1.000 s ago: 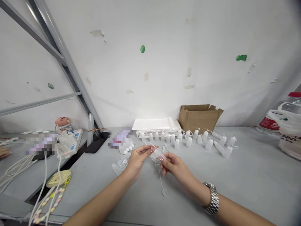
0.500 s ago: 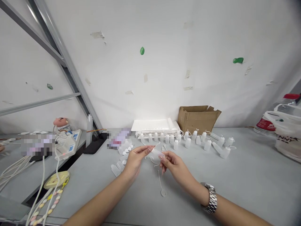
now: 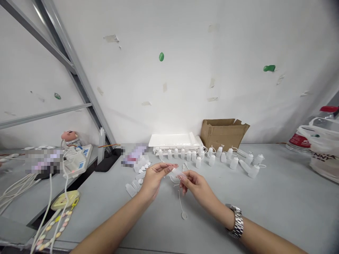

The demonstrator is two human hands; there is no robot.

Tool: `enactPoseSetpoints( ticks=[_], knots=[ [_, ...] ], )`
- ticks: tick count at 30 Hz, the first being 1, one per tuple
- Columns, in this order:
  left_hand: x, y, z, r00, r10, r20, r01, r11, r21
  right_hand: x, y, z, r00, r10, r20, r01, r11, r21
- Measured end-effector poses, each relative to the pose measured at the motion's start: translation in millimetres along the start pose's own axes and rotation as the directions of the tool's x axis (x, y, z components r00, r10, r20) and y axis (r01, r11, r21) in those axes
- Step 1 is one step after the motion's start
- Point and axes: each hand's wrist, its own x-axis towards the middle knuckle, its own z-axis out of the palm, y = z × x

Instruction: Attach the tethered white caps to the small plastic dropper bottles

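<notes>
A small translucent squeeze bottle (image 3: 177,172) is held tilted between my two hands above the table. My left hand (image 3: 155,178) pinches its neck end between thumb and fingertips, hiding part of the top. At the other end, my right hand (image 3: 194,183) grips the bottle's body with thumb and fingers. Below them lies a loose white cap strap (image 3: 183,214) with a round end. Several unassembled bottles and small white caps (image 3: 136,187) lie left of my left hand. Beyond my hands stand several capped bottles (image 3: 198,162) in loose rows.
A brown cardboard box (image 3: 224,135) and a stack of white boards (image 3: 174,140) sit against the wall. On the right is a white plastic bag (image 3: 324,155) beside a large bottle with a red cap (image 3: 328,108). Cables and a power strip (image 3: 79,162) occupy the left.
My left fingers have shifted slightly over the bottle's neck, covering more of its top. My right hand keeps its grip. The view has moved a little.
</notes>
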Motion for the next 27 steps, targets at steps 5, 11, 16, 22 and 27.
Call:
enactPoseSetpoints(
  ticks=[5, 11, 16, 22, 27],
  knots=[
    [0.8, 3.3, -1.7, 0.997, 0.016, 0.081, -0.015, 1.000, -0.016, 0.8, 2.5, -2.5, 0.951, 0.176, 0.253, -0.255, 0.910, 0.326],
    [0.5, 5.3, -3.6, 0.998, -0.018, 0.062, 0.017, 1.000, 0.017, 1.9, -1.8, -2.9, 0.988, 0.103, 0.119, -0.122, 0.979, 0.163],
    [1.7, 4.4, -5.1, 0.996, -0.005, 0.092, 0.004, 1.000, 0.007, 0.4, -2.2, -1.1, 0.998, 0.027, 0.063, -0.032, 0.996, 0.080],
    [-0.5, 10.5, -5.3, 0.986, -0.004, 0.167, 0.000, 1.000, 0.026, -1.0, 0.1, -6.1, 0.901, 0.140, 0.411, -0.320, 0.854, 0.410],
    [-2.2, 9.6, -4.2, 0.980, 0.037, 0.198, -0.045, 0.998, 0.034, -2.7, -2.7, -8.2, 0.819, 0.184, 0.544, -0.475, 0.749, 0.462]
  ],
)
